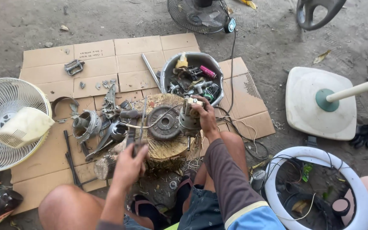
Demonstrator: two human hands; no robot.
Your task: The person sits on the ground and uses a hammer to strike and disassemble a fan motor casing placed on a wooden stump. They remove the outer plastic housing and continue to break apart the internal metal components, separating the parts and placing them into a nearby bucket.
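Observation:
A round wooden stump (167, 147) stands on flattened cardboard (107, 59) between my knees. A dark metal disc (165, 123) lies on top of it. My right hand (204, 114) grips a small fan motor (189, 119) at the stump's right edge. My left hand (129, 164) holds a long thin tool (142, 123) whose tip points up over the stump toward the disc. Thin wires trail from the motor across the stump.
A metal bowl of tools and parts (192, 76) sits behind the stump. Motor housings and metal parts (94, 123) lie left. A white fan grille (9, 121) is far left, a fan base with pole (320, 104) right, a white ring guard (320, 187) lower right.

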